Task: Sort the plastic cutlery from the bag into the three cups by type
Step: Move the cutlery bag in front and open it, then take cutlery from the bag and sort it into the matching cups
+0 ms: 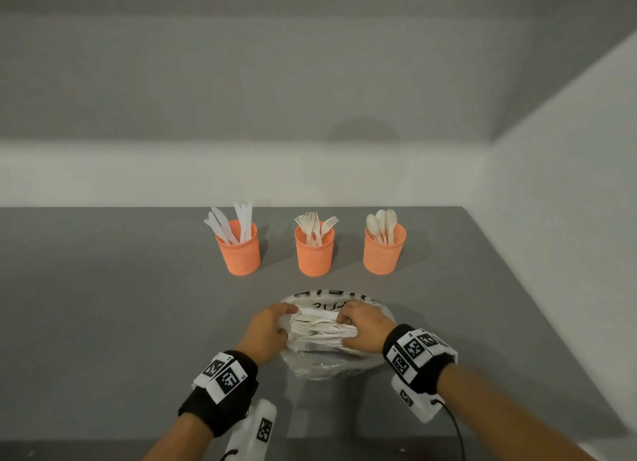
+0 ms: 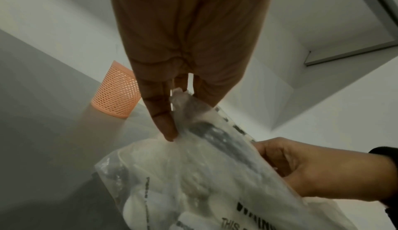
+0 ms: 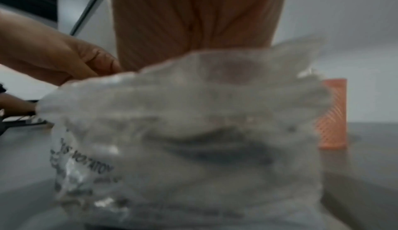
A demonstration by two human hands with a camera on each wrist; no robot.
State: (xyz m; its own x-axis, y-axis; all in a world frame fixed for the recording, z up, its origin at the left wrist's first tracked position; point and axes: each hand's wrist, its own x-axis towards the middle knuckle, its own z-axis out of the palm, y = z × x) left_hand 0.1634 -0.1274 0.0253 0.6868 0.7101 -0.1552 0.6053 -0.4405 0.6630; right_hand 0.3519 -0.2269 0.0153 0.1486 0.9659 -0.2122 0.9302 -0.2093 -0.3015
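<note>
A clear plastic bag [image 1: 320, 365] with black print lies on the grey table [image 1: 103, 305] in front of me, white cutlery [image 1: 320, 329] showing at its mouth. My left hand [image 1: 272, 328] pinches the bag's left edge. My right hand [image 1: 358, 329] grips the right edge, fingers curled over the plastic. Behind stand three orange mesh cups: the left cup [image 1: 239, 250] holds knives, the middle cup [image 1: 314, 252] forks, the right cup [image 1: 383, 250] spoons. In the left wrist view my fingers [image 2: 159, 114] hold the bag [image 2: 193, 174]. The right wrist view shows the bag [image 3: 193, 131] blurred, hiding my fingertips.
The table meets a white wall at the back and a side wall on the right. Its right edge runs diagonally toward me. A white tagged device [image 1: 255, 429] lies by my left wrist at the front edge. One orange cup [image 2: 116, 92] appears beyond my left hand.
</note>
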